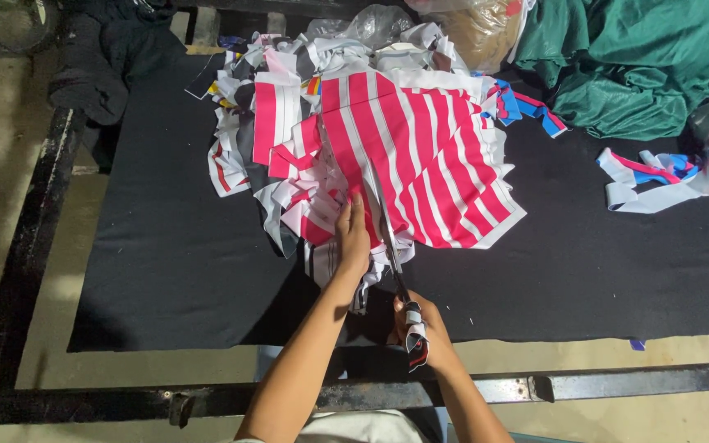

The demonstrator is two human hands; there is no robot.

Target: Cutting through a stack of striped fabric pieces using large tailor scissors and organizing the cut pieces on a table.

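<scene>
The right hand (418,328), low in the middle of the frame, is closed round the cloth-wrapped handles of a pair of long steel scissors (389,238). The blades run up and slightly left from the hand, their tips lying on a pink-and-white striped piece of fabric (420,156). Just left of the blades, the left hand (353,238) lies flat with fingers together, pressing down on the lower edge of that striped fabric and holding nothing.

The striped fabric spreads from the centre toward the upper middle of the frame, on top of a heap of narrow cut strips of pink, white and grey cloth (268,156) that reaches to the left and upward. All of it rests on a black felt-covered work surface (166,262) set in a dark metal frame (18,271).

At the right edge lies a small bunch of white, blue and pink strips (650,176). In the upper right corner is a crumpled dark green cloth (642,61), beside a clear plastic bag (473,29). A dark garment (108,57) hangs at the upper left.
</scene>
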